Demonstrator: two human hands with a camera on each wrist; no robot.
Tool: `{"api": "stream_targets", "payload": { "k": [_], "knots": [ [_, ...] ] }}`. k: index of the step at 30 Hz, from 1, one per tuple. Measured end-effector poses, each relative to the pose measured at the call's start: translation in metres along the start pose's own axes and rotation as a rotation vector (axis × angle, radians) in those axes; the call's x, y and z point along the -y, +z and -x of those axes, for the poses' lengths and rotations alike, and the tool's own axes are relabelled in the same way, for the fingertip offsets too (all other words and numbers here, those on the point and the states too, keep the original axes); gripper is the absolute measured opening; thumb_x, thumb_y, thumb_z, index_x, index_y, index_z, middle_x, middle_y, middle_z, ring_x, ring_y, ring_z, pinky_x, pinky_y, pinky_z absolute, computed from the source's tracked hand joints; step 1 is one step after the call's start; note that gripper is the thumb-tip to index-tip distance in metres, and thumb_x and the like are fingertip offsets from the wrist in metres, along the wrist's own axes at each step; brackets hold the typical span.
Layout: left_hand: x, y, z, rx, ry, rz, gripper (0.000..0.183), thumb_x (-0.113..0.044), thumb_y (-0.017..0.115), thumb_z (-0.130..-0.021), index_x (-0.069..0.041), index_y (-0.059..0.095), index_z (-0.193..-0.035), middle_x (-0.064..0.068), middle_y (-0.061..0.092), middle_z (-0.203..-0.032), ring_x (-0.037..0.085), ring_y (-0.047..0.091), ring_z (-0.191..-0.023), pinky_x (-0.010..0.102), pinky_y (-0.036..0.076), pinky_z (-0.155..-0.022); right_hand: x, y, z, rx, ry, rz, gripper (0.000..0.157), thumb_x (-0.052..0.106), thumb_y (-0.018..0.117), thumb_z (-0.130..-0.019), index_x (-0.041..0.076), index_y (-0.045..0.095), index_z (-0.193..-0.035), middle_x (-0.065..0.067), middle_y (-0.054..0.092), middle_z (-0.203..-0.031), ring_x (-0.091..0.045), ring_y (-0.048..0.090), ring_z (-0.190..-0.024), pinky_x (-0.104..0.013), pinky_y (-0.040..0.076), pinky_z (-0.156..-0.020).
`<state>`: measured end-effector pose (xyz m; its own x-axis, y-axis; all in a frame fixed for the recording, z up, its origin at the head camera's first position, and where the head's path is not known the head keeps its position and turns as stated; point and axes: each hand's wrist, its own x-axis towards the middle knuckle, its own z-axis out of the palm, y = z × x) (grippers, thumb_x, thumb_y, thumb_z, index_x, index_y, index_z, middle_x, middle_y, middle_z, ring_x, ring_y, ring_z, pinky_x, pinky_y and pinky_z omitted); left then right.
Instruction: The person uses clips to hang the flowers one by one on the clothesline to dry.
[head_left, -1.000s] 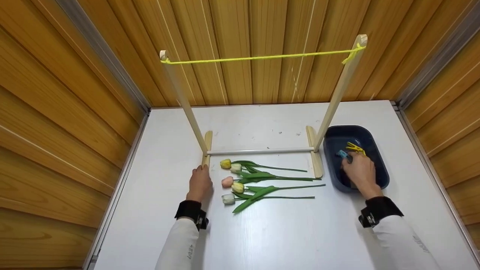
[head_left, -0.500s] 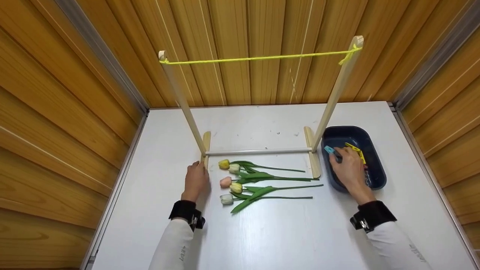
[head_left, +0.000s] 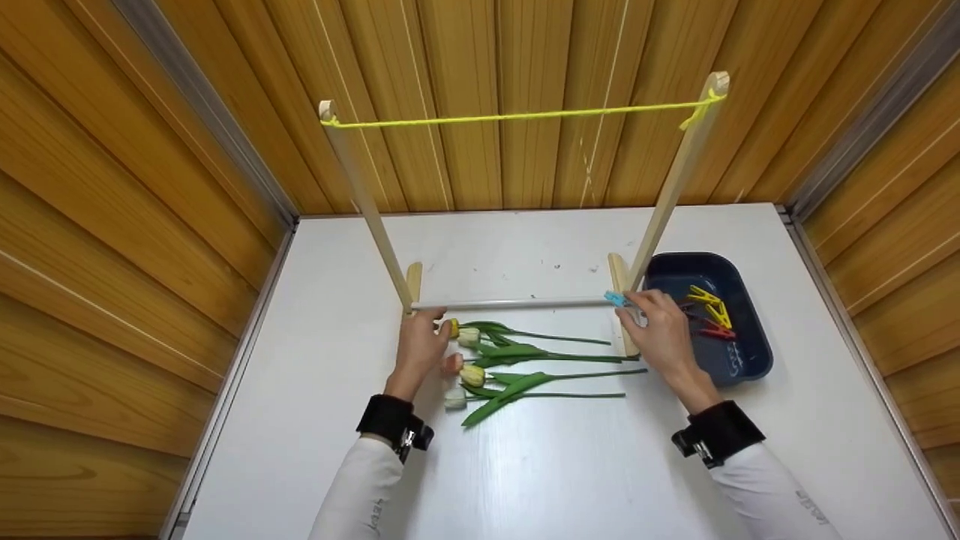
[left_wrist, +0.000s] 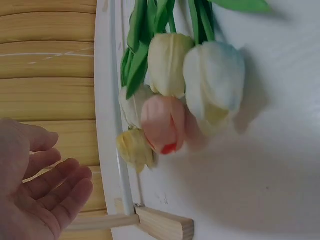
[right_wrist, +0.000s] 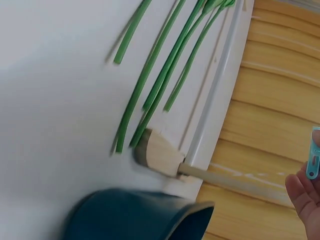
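My right hand (head_left: 664, 337) pinches a light-blue clothespin (head_left: 615, 298) between thumb and fingers, held in front of the right foot of a wooden frame. That clothespin (right_wrist: 313, 159) shows at the right edge of the right wrist view. My left hand (head_left: 418, 349) is near the frame's left foot, beside the tulip heads, holding nothing. Its fingers are loosely bent in the left wrist view. Several artificial tulips lie on the table with stems to the right, among them a pink tulip (left_wrist: 162, 122), a white tulip (left_wrist: 215, 75) and a yellow tulip (head_left: 472, 375).
Two wooden posts, a left post (head_left: 367, 202) and a right post (head_left: 675, 187), carry a taut yellow string (head_left: 517, 116). A white rod (head_left: 517, 304) joins their feet. A dark blue basin (head_left: 735, 367) at the right contains yellow clothespins (head_left: 718, 311) and a red clothespin (head_left: 716, 330). Wood-look walls surround the table.
My right hand has lifted the light-blue clothespin out of the basin and moved left with it. My left hand has left the frame's left foot and shifted right, toward the tulip heads.
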<state>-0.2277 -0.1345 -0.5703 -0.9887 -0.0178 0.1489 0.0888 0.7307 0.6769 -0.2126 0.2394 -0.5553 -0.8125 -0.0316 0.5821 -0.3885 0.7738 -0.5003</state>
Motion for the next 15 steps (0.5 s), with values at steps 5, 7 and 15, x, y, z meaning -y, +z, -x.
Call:
{"api": "stream_targets", "payload": {
  "k": [5,7,15],
  "knots": [
    [-0.021,0.006,0.002,0.072,0.021,0.097,0.03,-0.017,0.062,-0.096,-0.001,0.069,-0.12,0.017,0.073,-0.113,0.029,0.073,-0.093,0.042,0.059,-0.081,0.016,0.008,0.002,0.001,-0.06,-0.041,0.03,0.007,0.083,-0.078,-0.003,0.075,-0.106,-0.018,0.07,-0.096,-0.03,0.063,-0.086,-0.041,0.051,-0.07],
    [-0.029,0.007,0.003,0.102,0.015,0.127,0.031,-0.021,0.06,-0.097,-0.002,0.069,-0.121,0.015,0.073,-0.114,0.026,0.073,-0.094,0.04,0.059,-0.081,0.023,0.01,0.001,0.002,-0.08,-0.054,0.03,0.007,0.083,-0.079,-0.002,0.075,-0.106,-0.017,0.07,-0.096,-0.03,0.064,-0.088,-0.041,0.052,-0.073],
    [-0.054,0.016,0.0,0.239,-0.028,0.282,0.037,-0.033,0.056,-0.101,-0.01,0.067,-0.127,0.009,0.072,-0.118,0.022,0.071,-0.103,0.037,0.057,-0.087,0.044,0.019,-0.001,-0.018,-0.137,-0.094,0.031,0.007,0.083,-0.077,-0.001,0.075,-0.106,-0.013,0.07,-0.095,-0.028,0.065,-0.088,-0.04,0.052,-0.072]
  ]
}}
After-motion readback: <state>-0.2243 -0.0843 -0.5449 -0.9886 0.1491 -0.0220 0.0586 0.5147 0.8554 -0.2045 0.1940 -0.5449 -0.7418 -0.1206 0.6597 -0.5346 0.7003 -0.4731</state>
